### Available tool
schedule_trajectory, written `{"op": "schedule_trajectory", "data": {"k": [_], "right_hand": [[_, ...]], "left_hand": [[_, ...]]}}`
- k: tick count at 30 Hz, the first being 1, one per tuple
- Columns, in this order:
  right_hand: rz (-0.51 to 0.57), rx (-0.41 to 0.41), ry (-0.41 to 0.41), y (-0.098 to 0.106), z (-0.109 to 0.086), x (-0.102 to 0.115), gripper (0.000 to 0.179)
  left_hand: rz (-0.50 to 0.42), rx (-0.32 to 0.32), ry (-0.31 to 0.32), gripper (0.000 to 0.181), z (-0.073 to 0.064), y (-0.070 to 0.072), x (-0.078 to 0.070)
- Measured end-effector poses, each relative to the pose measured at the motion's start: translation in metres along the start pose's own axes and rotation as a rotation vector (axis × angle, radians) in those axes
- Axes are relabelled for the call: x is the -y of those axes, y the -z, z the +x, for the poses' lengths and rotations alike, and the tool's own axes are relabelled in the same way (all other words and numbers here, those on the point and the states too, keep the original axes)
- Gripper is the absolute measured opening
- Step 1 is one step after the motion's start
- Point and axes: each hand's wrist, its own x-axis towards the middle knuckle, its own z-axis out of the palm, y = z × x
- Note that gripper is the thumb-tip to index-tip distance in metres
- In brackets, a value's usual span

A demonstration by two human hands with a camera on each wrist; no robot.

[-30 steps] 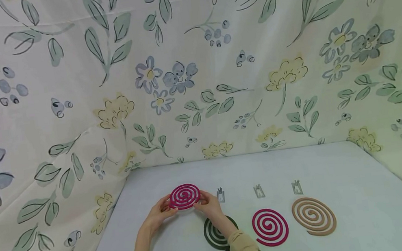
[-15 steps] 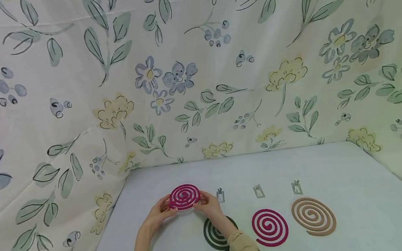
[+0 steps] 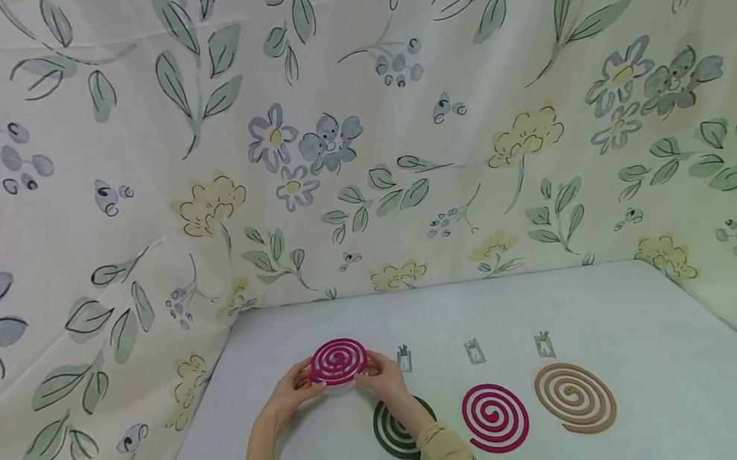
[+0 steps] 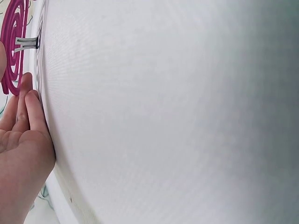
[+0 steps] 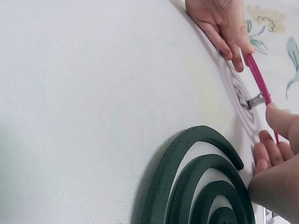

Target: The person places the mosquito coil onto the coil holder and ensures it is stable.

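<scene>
A magenta mosquito coil [image 3: 339, 360] is held level above the table between both hands. My left hand [image 3: 294, 389] pinches its left edge, thumb on top and fingers beneath. On the right edge, my right hand [image 3: 384, 377] grips it the same way. A small metal coil stand [image 5: 255, 100] rises from the table under the coil, its upper end right at the coil's middle. The left wrist view shows the stand [image 4: 27, 43] upright against the coil's underside [image 4: 13, 56]. In the head view the coil mostly hides that stand.
Three flat metal stands [image 3: 405, 359] [image 3: 475, 351] [image 3: 545, 344] lie in a row to the right. Nearer the front lie a dark green coil [image 3: 390, 437], partly under the right forearm, another magenta coil [image 3: 495, 417] and a tan coil [image 3: 576, 397]. Floral cloth [image 3: 344, 127] surrounds the white table [image 3: 619, 308].
</scene>
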Motion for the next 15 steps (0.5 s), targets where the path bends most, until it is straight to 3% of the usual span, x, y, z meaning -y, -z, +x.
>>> {"op": "schedule_trajectory", "data": {"k": [15], "right_hand": [[-0.004,-0.010,-0.006,-0.0013,0.0020,-0.0024,0.055]], "left_hand": [[0.007,-0.005,-0.007,0.075,0.0009,-0.0007,-0.0003]]}}
